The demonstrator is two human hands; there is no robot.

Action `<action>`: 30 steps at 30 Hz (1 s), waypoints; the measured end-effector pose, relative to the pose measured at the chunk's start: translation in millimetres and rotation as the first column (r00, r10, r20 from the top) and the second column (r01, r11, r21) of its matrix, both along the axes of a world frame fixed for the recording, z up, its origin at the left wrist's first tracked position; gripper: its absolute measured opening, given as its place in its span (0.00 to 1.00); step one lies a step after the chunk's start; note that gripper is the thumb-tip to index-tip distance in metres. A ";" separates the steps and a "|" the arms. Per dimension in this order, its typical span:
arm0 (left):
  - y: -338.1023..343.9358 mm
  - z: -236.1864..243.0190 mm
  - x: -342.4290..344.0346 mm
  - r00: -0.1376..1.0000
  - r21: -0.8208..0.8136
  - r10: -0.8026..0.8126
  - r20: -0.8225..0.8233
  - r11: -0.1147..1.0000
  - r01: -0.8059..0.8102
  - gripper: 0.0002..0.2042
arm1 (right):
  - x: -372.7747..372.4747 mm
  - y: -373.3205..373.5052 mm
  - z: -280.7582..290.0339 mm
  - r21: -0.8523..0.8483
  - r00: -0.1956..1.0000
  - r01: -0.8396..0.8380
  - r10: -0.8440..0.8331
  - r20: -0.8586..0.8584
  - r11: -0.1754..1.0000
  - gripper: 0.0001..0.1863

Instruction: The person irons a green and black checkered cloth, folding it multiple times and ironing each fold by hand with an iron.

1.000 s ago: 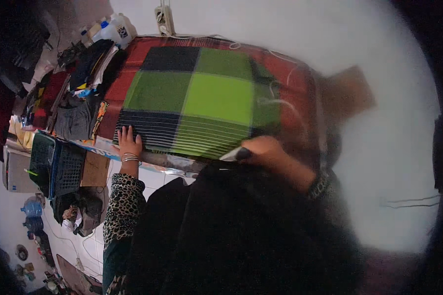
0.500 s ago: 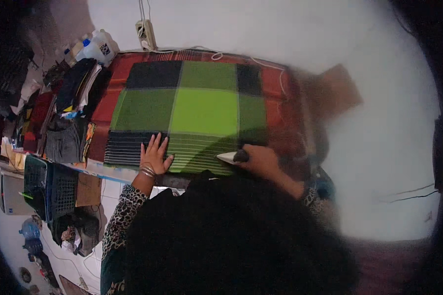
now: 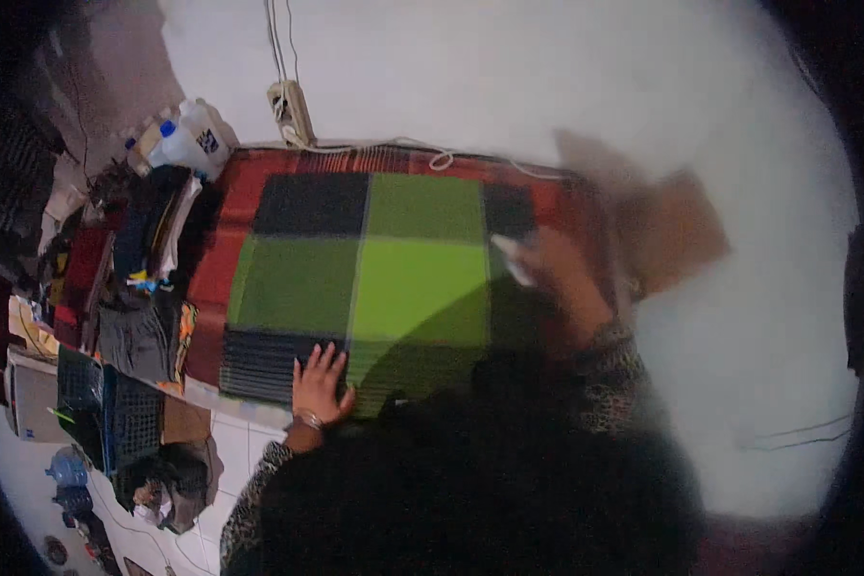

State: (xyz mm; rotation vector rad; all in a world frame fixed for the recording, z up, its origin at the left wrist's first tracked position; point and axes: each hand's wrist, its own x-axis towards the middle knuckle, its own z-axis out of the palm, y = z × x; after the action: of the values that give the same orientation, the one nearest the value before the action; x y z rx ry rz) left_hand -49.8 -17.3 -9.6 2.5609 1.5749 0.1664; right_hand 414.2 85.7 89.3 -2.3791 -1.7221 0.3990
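Observation:
A green and black checked cloth [image 3: 307, 278] lies spread flat on a red covering [image 3: 223, 254]. On its near left part, over the dark striped band, my left hand [image 3: 321, 386] rests flat with its fingers spread. My right hand [image 3: 555, 267] is closed round a clothes iron [image 3: 514, 259], blurred by motion. The iron's pale tip points left and away, over the right side of the cloth near the far dark square. Its handle is mostly hidden by my fingers. A shadow covers the near right of the cloth.
Folded clothes [image 3: 158, 226] are stacked to the left, with plastic jugs [image 3: 187, 139] behind them. A power strip [image 3: 291, 110] and a white cord [image 3: 442, 161] run along the far edge by the wall. Dark plastic baskets [image 3: 130, 413] stand at the lower left; cardboard [image 3: 677, 230] is at right.
My right hand has moved the iron away from me, from the near striped edge up the cloth's right side. My left hand stays on the striped band. The whole view has shifted.

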 end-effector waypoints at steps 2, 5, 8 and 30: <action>3.6 -3.8 -1.1 0.999 -0.012 -0.006 0.032 1.000 0.006 0.32 | -36.0 -5.3 15.7 -0.074 0.973 -0.232 0.230 -0.026 0.970 0.24; 6.0 -0.1 1.7 1.000 -0.100 0.012 0.027 0.995 -0.009 0.33 | -103.8 -18.2 -1.7 0.052 0.841 -0.541 0.539 0.055 0.839 0.21; 8.8 3.0 2.6 1.000 -0.147 0.001 0.013 0.989 0.001 0.33 | -116.7 20.5 -8.3 0.016 0.905 -0.418 0.415 0.097 0.908 0.21; 11.4 -6.5 -4.8 0.895 0.053 0.441 0.062 0.894 -0.444 0.34 | 77.1 52.2 4.2 0.532 0.983 -0.027 -0.075 0.170 0.846 0.26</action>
State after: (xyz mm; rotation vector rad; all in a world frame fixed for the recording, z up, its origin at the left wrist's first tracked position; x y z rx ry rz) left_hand -54.6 -5.9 -16.1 2.1746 2.1428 0.3264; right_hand 491.3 137.9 93.5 -2.0636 -1.5993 -0.2907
